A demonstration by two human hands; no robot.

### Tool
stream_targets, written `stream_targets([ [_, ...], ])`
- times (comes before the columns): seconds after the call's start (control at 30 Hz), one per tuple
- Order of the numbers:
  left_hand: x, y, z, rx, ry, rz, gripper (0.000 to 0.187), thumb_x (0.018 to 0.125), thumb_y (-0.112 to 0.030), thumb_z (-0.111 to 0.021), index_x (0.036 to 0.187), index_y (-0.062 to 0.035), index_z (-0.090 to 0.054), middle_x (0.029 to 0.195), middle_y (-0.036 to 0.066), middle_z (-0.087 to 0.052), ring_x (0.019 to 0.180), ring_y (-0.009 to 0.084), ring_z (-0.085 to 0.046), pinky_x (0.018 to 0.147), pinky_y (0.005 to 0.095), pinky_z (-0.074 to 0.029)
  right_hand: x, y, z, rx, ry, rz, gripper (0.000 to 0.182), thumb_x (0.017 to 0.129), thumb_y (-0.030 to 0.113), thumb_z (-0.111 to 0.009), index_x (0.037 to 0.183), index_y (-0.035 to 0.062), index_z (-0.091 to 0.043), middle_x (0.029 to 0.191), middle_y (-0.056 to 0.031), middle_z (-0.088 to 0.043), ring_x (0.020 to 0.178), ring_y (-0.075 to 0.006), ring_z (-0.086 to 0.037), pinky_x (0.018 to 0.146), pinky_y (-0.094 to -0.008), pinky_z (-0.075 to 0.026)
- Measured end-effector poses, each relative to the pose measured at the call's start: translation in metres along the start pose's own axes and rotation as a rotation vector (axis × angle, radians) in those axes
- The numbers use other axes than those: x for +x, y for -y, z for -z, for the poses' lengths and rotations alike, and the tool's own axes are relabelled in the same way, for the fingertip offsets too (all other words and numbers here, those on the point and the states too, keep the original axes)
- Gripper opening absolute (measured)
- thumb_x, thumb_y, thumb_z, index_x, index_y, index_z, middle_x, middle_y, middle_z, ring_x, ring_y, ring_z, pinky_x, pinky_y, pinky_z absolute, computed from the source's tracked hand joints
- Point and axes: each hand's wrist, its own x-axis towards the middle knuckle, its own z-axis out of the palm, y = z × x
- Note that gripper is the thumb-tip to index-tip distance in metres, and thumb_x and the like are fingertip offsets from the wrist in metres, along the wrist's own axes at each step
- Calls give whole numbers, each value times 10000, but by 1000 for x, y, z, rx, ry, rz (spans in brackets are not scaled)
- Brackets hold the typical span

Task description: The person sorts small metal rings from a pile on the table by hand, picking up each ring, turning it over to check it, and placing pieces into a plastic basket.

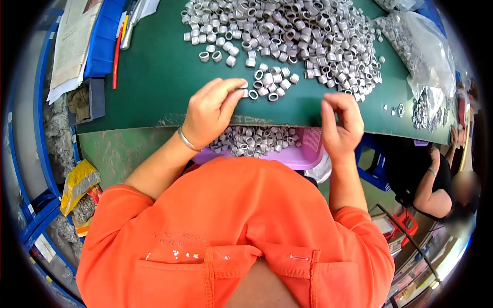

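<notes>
My left hand (209,109), with a bangle at the wrist, is closed in a pinch at the near side of a small group of grey metal rings (273,83). Between its thumb and forefinger a short metal ring (244,85) shows. To the right, my right hand (343,123) hovers over the table's front edge, fingers curled and thumb near the forefinger; whatever it pinches, if anything, is hidden. A large heap of the same rings (292,36) spreads beyond both hands. Below the edge, a purple basket (311,146) holds many more rings (257,141).
On the green table (149,87), a blue bin (105,38), a red pen (116,61) and papers (74,41) lie left. Clear plastic bags of small parts (423,49) sit right. A co-worker (431,179) sits beyond the right edge. Blue shelving (38,128) stands left.
</notes>
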Motion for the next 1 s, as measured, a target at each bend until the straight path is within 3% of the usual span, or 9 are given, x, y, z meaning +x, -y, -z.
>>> stream_targets([
  [0.07, 0, 3, -2, -1, -17, 4, 141, 828, -17, -626, 967, 2, -639, 763, 99, -612, 631, 174, -589, 572, 257, -465, -9, 13, 25, -30, 321, -119, 94, 761, -64, -618, 834, -5, -619, 731, -87, -599, 591, -159, -548, 538, -255, -441],
  [0.13, 0, 3, -2, -10, -20, 15, 133, 830, -23, -626, 960, 0, -643, 788, 99, -628, 628, 163, -583, 577, 250, -462, -18, 19, 40, -23, 742, -192, 74, 762, -9, -607, 836, -14, -614, 774, -145, -625, 673, -297, -608, 620, -362, -486],
  [0.23, 1, 1, -3, -4, -36, 23, 136, 825, -23, -633, 958, -6, -649, 789, 86, -631, 611, 148, -557, 569, 249, -452, -49, 20, 28, -402, 802, -168, 191, 685, -32, -550, 865, -15, -612, 773, -176, -605, 789, -354, -601, 677, -407, -498],
  [0.33, 0, 1, -4, 0, -35, 15, 140, 821, -23, -638, 959, -8, -650, 785, 81, -631, 615, 145, -562, 570, 249, -453, -60, 17, -1, -848, 974, -72, 121, 707, 58, -557, 786, 28, -643, 760, -128, -637, 770, -262, -641, 620, -360, -522],
  [0.37, 0, 2, -4, -8, -43, -4, 138, 819, -21, -640, 957, -8, -649, 775, 84, -625, 618, 152, -567, 571, 249, -455, -60, 12, -7, -848, 967, -70, 121, 707, 58, -557, 786, 28, -643, 760, -128, -637, 770, -262, -641, 620, -360, -522],
  [0.43, 0, 2, -3, 5, -34, -24, 136, 820, -20, -640, 955, -8, -648, 770, 87, -621, 619, 156, -571, 570, 250, -456, -54, 4, -17, -891, 1225, -2, 118, 711, 88, -569, 764, 63, -671, 773, -99, -667, 738, -222, -664, 602, -346, -530],
  [0.57, -1, 1, -1, -17, -39, -23, 110, 816, -10, -637, 925, -4, -651, 742, 98, -606, 615, 182, -580, 564, 259, -458, -40, -2, -8, -778, 1282, 88, 114, 726, 99, -568, 710, 83, -680, 728, -97, -671, 717, -248, -673, 612, -360, -531],
  [0.7, 1, 1, 0, -58, -37, -4, 108, 815, -5, -633, 922, -6, -650, 714, 95, -594, 587, 183, -559, 532, 263, -443, -33, 1, -1, -753, 1437, 91, 128, 724, 94, -564, 720, 60, -688, 791, -122, -680, 731, -260, -668, 638, -376, -526],
  [1.0, 0, 5, -2, -107, -48, -16, 123, 809, 2, -639, 930, -17, -649, 694, 83, -588, 552, 161, -521, 489, 254, -411, -46, -6, 1, -696, 1300, 121, 104, 722, 105, -552, 725, 81, -653, 785, -116, -662, 758, -249, -653, 648, -363, -506],
])
